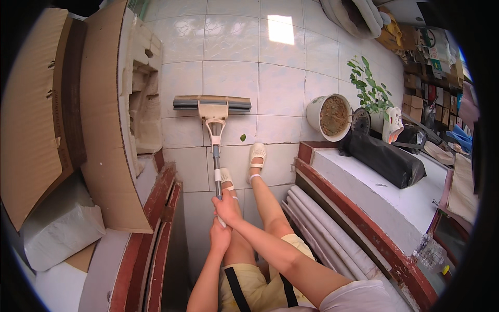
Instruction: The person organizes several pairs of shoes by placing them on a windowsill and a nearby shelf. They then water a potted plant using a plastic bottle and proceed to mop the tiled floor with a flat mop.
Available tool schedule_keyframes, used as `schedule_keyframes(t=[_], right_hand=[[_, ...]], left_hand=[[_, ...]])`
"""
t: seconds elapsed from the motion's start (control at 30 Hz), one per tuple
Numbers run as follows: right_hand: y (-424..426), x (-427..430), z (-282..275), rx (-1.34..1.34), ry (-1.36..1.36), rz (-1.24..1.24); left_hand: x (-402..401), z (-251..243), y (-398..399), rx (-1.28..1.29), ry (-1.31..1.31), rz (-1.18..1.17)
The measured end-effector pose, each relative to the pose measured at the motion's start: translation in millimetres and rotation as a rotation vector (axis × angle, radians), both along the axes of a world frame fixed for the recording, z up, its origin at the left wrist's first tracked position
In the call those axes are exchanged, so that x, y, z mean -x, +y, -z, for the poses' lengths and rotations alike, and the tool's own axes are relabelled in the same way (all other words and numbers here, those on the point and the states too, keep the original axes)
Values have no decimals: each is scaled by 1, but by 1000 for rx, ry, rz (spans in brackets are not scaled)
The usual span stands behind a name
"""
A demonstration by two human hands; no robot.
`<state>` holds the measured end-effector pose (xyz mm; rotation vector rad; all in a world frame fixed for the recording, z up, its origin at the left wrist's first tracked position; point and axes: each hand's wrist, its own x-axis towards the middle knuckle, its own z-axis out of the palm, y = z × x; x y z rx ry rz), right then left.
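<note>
My left hand [220, 234] and my right hand [227, 207] are both closed around the handle of a sponge mop [217, 158], the right hand higher up the shaft. The mop head [212, 110], with a beige plate and grey rollers, lies across the white floor tiles [230, 80] beyond my feet. A small green leaf [243, 137] rests on the tiles, right of the handle. My cream shoes [257, 155] stand just behind the leaf. The lowest end of the handle is partly hidden by my hands.
Cardboard [103, 117] and a foam packing block [146, 89] stand left. At right are a white pot of soil [331, 117], a leafy plant [370, 87] and a black-wrapped bundle [384, 160] on a ledge. Red-edged frames [362, 218] flank my legs; rolled sheets [327, 230] lie beside them.
</note>
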<state>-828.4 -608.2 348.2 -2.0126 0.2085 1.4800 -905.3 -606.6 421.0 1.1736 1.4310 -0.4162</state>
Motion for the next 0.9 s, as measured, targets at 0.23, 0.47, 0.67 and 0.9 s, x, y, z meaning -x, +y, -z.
schedule_keyframes(t=[0.23, 0.47, 0.67, 0.9], right_hand=[[56, -210, 59, -74, -90, 45], [5, -176, 102, 0, -13, 99], [-44, 21, 42, 107, 208, 162], [-52, 80, -4, 140, 384, 161]], left_hand=[[-171, 77, 55, -5, -204, 99], [-143, 98, 18, -5, -17, 307], [37, 21, -21, 98, 276, 456], [64, -64, -19, 72, 386, 437]])
